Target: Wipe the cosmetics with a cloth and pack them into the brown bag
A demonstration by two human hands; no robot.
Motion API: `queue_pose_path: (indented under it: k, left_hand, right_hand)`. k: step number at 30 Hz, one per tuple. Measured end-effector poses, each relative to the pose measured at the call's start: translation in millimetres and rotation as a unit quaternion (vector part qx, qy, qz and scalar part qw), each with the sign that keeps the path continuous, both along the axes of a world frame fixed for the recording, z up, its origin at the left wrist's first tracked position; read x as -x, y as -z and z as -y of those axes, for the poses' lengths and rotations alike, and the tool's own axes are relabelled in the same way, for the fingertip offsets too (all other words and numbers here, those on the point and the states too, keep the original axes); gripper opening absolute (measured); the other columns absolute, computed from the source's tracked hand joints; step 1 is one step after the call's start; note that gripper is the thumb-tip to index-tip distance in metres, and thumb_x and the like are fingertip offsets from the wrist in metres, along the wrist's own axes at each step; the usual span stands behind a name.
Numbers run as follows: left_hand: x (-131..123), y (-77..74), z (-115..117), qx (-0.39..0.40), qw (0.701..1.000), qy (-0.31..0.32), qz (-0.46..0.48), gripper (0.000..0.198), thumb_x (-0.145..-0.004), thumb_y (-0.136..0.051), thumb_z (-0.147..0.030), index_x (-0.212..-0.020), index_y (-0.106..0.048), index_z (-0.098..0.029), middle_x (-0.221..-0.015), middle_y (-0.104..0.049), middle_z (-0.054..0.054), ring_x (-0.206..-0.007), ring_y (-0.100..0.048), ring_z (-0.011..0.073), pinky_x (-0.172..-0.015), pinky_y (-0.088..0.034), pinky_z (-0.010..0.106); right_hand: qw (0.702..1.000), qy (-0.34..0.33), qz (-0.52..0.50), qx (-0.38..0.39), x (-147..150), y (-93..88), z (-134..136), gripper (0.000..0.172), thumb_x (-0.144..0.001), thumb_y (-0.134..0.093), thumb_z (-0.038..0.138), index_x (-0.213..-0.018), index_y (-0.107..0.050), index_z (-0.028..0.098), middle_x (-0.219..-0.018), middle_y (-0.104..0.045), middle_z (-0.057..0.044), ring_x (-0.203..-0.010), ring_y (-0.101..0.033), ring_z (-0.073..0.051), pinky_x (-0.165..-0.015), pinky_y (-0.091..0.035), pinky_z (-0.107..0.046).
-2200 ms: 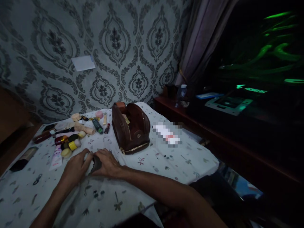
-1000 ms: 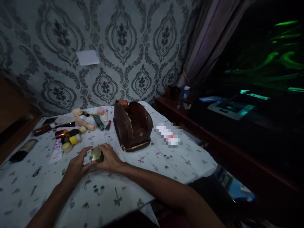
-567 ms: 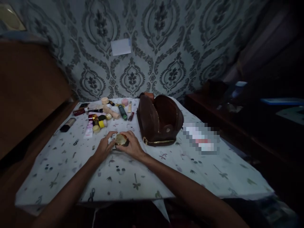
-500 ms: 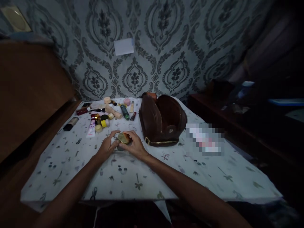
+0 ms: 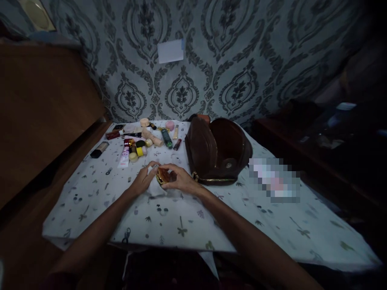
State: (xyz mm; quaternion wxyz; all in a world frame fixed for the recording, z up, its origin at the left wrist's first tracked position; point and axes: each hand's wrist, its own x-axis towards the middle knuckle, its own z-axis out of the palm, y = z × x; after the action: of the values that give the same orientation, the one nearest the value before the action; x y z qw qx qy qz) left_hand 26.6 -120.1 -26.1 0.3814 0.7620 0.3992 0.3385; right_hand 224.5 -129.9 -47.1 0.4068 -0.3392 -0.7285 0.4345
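Note:
In front of me, near the middle of the table, my right hand (image 5: 181,179) grips a small round gold-and-amber cosmetic container (image 5: 163,176), now tilted on its side. My left hand (image 5: 141,181) is closed on a white cloth or tissue (image 5: 155,188), pressed against the container's left side. The fingertips of both hands nearly meet around it. Just right of my right hand stands a brown cosmetic bag (image 5: 201,149), its top gaping. Beyond my left hand lie several cosmetics, among them a pink-and-white tube (image 5: 123,158) and a round pale-yellow jar (image 5: 133,157).
A green bottle (image 5: 166,138), a foundation bottle (image 5: 99,150) and a dark red lip gloss (image 5: 177,144) lie on the patterned tablecloth (image 5: 181,225). A blurred-out item (image 5: 273,179) rests right of the bag. A wooden cabinet (image 5: 45,108) borders the left side.
The gold container has turned from lid-up to tilted on its side, and the white cloth shows more beneath it. My view has shifted slightly left, moving everything rightward.

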Motion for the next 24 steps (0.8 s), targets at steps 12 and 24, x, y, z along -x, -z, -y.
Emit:
queue_pose_path:
  k: [12,24]
  left_hand:
    - [4,13.1,-8,0.082,0.995,0.003,0.053,0.071,-0.088,-0.034,-0.075,-0.102,-0.068,-0.014,-0.087,-0.071,0.007,-0.085,-0.063,0.0240,-0.081,-0.050,0.034]
    - [3,18.0,-6,0.066,0.989,0.045,0.126,0.105,-0.060,-0.084,-0.052,-0.142,-0.028,-0.020,-0.119,-0.059,0.009,-0.108,-0.059,0.0261,-0.094,-0.044,0.035]
  right_hand:
    - [0.993,-0.041,-0.064,0.087,1,-3.6,3,0.055,-0.064,-0.085,0.032,-0.114,-0.066,0.021,-0.106,-0.064,-0.003,-0.091,-0.058,-0.017,-0.081,-0.049,-0.033]
    - [0.935,0.090,-0.270,0.213,18,7.3,7,0.054,-0.058,-0.085,0.047,-0.100,-0.061,0.022,-0.094,-0.065,-0.002,-0.088,-0.064,-0.018,-0.080,-0.051,-0.032]
